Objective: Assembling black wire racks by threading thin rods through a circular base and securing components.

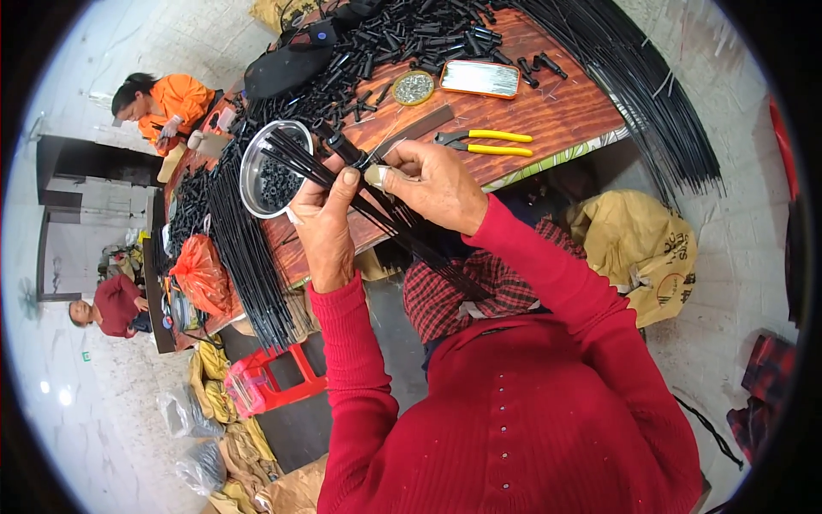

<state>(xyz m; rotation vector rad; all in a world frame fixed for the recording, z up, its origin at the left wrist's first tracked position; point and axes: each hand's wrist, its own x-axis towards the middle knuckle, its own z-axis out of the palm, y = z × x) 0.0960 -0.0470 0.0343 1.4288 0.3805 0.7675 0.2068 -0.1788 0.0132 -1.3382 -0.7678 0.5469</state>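
My left hand (pixel 325 230) is closed round a bundle of thin black rods (pixel 390 221), which slant down toward my lap, their other ends fanning out over a steel bowl (pixel 247 176). A black tubular plastic fitting (pixel 345 147) stands at the left fingertips, above the bundle. My right hand (pixel 443 184) is closed in a pinch beside the fitting's lower end. Pale wrapping (pixel 375 176) covers its thumb tip, and whatever lies between those fingers is too small to make out. Small black parts (pixel 278 182) fill the bowl.
On the reddish wooden table (pixel 565 107) lie yellow-handled pliers (pixel 501 135), a flat bar (pixel 428 122), a round tin (pixel 413 87), a rectangular tin (pixel 479 79) and heaped black fittings (pixel 394 38). Rod bundles (pixel 244 248) hang over its edges. A red stool (pixel 278 381) stands below; two people are at left.
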